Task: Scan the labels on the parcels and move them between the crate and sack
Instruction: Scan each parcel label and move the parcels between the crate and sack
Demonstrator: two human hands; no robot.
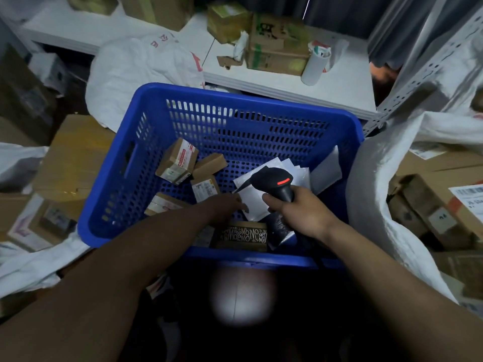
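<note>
- right hand point(295, 214) grips the scanner point(277, 182), head pointing down into the crate point(235, 97).
- left hand point(227, 206) reaches in, fingers on a white mailer point(257, 201) under the scanner; cannot tell if it pinches it.
- small boxes point(177, 160) and more mailers lie in the crate, so much is probably left.
- the sack point(371, 205) at right holds cartons point(431, 212), perhaps done ones.

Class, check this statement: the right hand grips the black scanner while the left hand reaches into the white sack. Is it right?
One detail is wrong. The left hand reaches into the blue crate, toward a white parcel, not into the white sack, which stands beside the crate. The right hand does grip the black scanner. The head view shows this.
</note>
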